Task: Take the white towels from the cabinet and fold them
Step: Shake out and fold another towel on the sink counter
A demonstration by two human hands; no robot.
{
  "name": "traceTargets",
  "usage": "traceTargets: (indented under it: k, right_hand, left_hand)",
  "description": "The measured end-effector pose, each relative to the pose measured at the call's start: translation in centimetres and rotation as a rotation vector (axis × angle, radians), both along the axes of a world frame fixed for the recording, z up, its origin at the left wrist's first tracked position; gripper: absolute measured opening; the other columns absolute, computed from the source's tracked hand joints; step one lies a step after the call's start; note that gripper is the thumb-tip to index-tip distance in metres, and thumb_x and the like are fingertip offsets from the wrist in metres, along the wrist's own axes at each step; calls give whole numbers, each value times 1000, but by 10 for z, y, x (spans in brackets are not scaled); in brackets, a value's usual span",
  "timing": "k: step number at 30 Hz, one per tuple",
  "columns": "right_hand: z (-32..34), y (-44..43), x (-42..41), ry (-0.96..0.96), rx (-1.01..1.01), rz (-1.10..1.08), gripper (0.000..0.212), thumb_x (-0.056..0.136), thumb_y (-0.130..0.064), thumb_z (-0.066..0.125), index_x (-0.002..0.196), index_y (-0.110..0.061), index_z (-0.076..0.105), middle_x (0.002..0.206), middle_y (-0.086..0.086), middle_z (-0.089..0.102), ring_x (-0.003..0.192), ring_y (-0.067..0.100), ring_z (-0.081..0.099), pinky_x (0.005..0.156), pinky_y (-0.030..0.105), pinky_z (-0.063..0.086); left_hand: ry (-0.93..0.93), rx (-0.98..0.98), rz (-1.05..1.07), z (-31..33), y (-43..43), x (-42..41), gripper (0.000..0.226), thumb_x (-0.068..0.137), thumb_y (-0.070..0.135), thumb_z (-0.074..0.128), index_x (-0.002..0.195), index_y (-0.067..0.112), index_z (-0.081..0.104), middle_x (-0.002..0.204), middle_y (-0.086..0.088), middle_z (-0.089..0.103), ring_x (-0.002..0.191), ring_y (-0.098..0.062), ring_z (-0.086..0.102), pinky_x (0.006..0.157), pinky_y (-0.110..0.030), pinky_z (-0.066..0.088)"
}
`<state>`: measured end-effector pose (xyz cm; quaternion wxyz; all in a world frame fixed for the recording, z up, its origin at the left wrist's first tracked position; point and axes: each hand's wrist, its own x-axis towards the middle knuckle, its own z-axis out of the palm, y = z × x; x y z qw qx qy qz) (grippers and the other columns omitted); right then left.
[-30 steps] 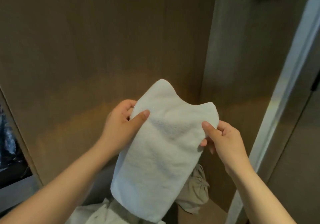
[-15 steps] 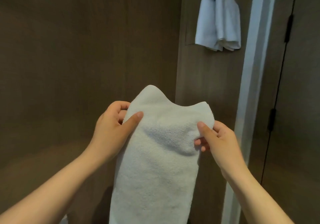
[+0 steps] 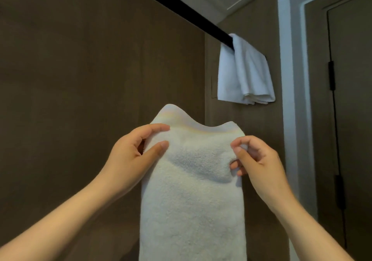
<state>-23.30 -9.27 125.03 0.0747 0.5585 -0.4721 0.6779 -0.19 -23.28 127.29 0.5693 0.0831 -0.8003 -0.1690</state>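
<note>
Head view, single moment.

- White towel (image 3: 191, 200): held upright in front of the person, in the air. It hangs down as a long folded strip and runs out of the bottom of the view. Its top edge is wavy, higher on the left side, with a dip in the middle.
- Left hand (image 3: 130, 160): at the towel's upper left edge. The thumb lies across the front face and the fingers curl round the edge to the back, so the cloth is pinched between them.
- Right hand (image 3: 259, 164): at the towel's upper right edge. Thumb and forefinger pinch a small bit of cloth; the other fingers are curled, their tips touching the edge lower down.
- Second white towel (image 3: 243, 73): above and to the right of the held towel, well apart from it. It is draped over a black rail (image 3: 181, 11) and hangs in loose folds.
- Brown cabinet panel (image 3: 80, 79): behind the held towel and to its left.
- White frame post (image 3: 289, 99): right of the held towel. A dark door (image 3: 352, 119) stands farther right again.
</note>
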Motion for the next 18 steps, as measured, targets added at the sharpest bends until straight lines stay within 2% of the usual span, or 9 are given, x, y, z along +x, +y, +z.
traceTargets:
  k: [3,6,8,13,16,18]
  right_hand:
    - [15,-9,-6,42,0,19,21,89,-12,67,102,-29,68,84,-3,73,73,11,69,65,21,57]
    - [35,-15,-10,82,-19,27,35,80,-17,77,108,-36,66,82,6,72,75,20,69,71,28,59]
    - [49,-20,-12,109,-65,0,41,77,-20,79,111,-39,65,80,4,72,74,16,69,71,26,59]
    - [81,-29,-24,178,-201,-40,48,72,-32,80,112,-50,61,84,-3,68,82,8,69,73,18,57]
    - [97,-33,-30,222,-232,13,58,64,-45,80,112,-63,54,100,-6,64,97,1,65,77,14,54]
    - [106,-38,-34,243,-252,45,64,63,-43,78,116,-65,49,110,-12,59,103,-3,60,79,14,52]
  left_hand:
    - [-2,-99,27,19,-10,-6,38,80,45,67,118,45,61,116,27,61,104,4,59,81,-17,48]
    - [22,-240,80,42,-16,-11,44,80,49,69,122,42,58,117,27,58,102,3,58,77,-8,43]
    - [34,-315,102,58,-18,-14,50,79,49,68,126,38,56,118,25,56,105,2,56,79,-7,42]
    - [38,-493,179,93,-13,-20,60,78,48,73,132,28,54,119,15,53,108,-4,55,82,-16,46]
    - [57,-547,256,114,-3,-23,68,72,48,71,132,23,55,121,10,54,111,-7,53,88,-26,48]
    - [43,-612,356,126,3,-25,71,72,50,69,134,18,54,125,2,55,116,-17,52,96,-34,44]
